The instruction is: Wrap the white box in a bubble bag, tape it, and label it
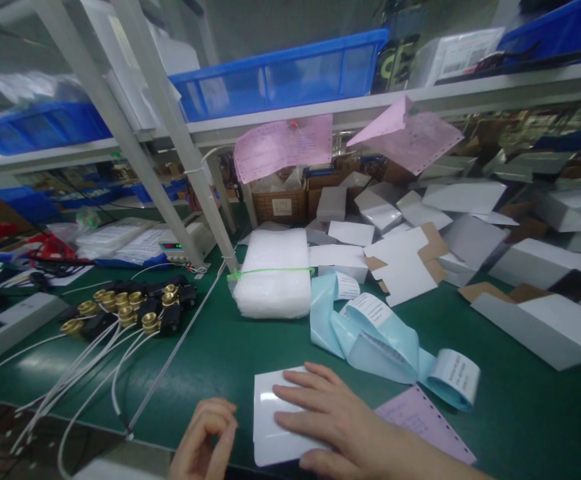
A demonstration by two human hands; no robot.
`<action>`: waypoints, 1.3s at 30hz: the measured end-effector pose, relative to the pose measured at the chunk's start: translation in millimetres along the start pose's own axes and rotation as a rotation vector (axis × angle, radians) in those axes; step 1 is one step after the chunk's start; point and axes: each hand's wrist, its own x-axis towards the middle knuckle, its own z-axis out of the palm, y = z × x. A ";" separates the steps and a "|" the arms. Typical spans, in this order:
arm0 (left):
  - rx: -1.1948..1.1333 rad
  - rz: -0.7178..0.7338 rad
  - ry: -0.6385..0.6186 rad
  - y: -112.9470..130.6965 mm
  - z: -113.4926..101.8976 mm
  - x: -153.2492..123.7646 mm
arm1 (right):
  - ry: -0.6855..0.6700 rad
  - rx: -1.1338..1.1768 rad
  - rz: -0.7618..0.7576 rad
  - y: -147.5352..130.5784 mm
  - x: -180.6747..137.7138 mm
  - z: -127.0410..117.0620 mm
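My right hand [327, 417] lies flat on a stack of white paper or a thin white booklet [267, 427] at the table's front edge, its fingers spread. Just left of that paper, not touching it, is my left hand [207, 433]. Its fingers are loosely curled toward the thumb, and nothing shows in them. A pink printed sheet [427, 423] sits partly under my right forearm. Beyond my right hand winds a light-blue strip of labels [375, 340] with white printed stickers, ending in a roll [455, 380].
A bundle of white foam sheets [275, 273] tied with green string stands mid-table. Folded white boxes [400, 260] crowd the right. Brass-and-black valves [127, 310] with white cables lie left, near a metal post [185, 147]. Above, a shelf holds a blue bin [280, 77].
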 end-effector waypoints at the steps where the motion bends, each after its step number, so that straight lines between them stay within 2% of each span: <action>1: 0.040 0.003 -0.064 -0.4 -0.7 2.3 | 0.013 -0.017 0.023 1.8 0.4 0.3; 4: 0.149 0.113 -0.369 -4.3 3.7 5.0 | 0.012 -0.090 0.101 9.2 2.5 -1.2; 6: 0.182 0.193 -0.459 -9.6 8.9 4.5 | 0.011 -0.123 0.112 15.3 3.0 -0.8; 10: 0.268 0.389 -0.388 -19.3 15.9 4.6 | 0.131 -0.202 0.001 28.5 1.4 10.6; 12: 0.321 0.432 -0.383 -18.1 16.1 6.3 | 0.200 -0.236 -0.050 33.5 0.4 16.1; 17: 0.362 0.382 -0.473 -1.7 8.8 11.0 | 0.193 -0.166 -0.094 33.6 0.4 9.0; 21: 0.337 0.365 -0.485 4.1 6.9 10.7 | 0.199 -0.185 -0.099 28.4 1.3 2.0; 28: 0.189 0.286 -0.447 -2.4 17.9 -1.4 | 0.174 -0.204 -0.061 22.8 -2.0 3.1; 32: 0.159 0.377 -0.392 -14.3 25.3 -7.5 | 0.131 -0.215 -0.059 23.3 -4.7 0.6; 35: 0.178 0.414 -0.371 -20.5 30.0 -12.1 | 0.137 -0.225 -0.062 32.0 -6.7 10.5; 39: 0.172 0.311 -0.362 -18.4 32.3 -16.1 | 0.288 -0.167 -0.101 47.4 -5.8 32.5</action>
